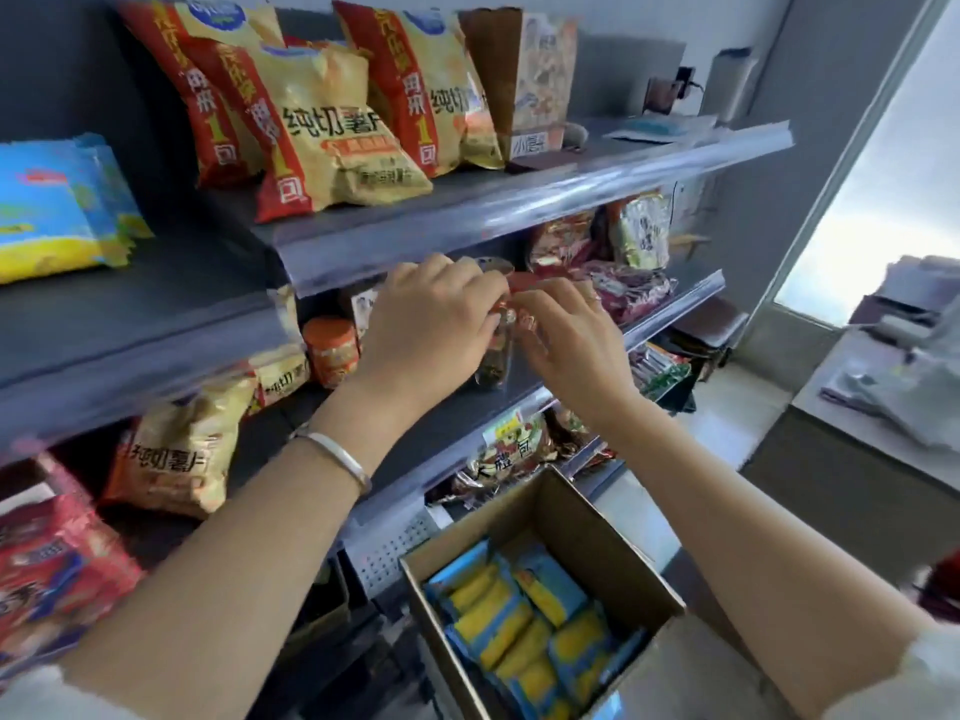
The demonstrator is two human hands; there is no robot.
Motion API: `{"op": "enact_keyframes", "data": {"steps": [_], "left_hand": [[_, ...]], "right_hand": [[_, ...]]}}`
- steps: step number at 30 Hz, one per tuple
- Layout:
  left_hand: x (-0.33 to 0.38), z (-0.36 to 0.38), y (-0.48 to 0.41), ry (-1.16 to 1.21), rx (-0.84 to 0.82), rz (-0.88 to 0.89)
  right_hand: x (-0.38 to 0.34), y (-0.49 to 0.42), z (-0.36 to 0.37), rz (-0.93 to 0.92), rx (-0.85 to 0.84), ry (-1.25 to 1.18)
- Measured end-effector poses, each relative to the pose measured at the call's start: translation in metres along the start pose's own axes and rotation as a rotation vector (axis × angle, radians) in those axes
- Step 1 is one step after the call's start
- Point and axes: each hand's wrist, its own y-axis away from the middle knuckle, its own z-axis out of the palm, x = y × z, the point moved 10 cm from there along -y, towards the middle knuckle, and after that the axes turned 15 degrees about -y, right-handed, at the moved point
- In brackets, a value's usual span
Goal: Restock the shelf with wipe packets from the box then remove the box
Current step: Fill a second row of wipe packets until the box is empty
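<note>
The shelf (pixel 156 304) rises above and to the left of the box (pixel 587 537), which stands open beneath our arms with many wipe packets (pixel 519 626) lying inside it. Straight above the box, our left hand (pixel 431 319) and right hand (pixel 566 340) both curl around a red-lidded jar (pixel 493 361) on the middle board. We judge this a space-clearing move, so we keep the jar upright and slide it aside gently, without knocking its neighbours, before we reach down for packets.
</note>
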Motion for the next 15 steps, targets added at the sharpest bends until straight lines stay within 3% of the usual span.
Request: {"op": "enact_keyframes", "data": {"steps": [7,15], "left_hand": [[0.096,0.132,0.075,0.093,-0.442,0.017],[0.156,0.250,0.191,0.140,-0.991,0.127]], "right_hand": [[0.095,0.139,0.047,0.212,-0.356,0.013],[0.146,0.296,0.132,0.574,-0.930,-0.054]]}}
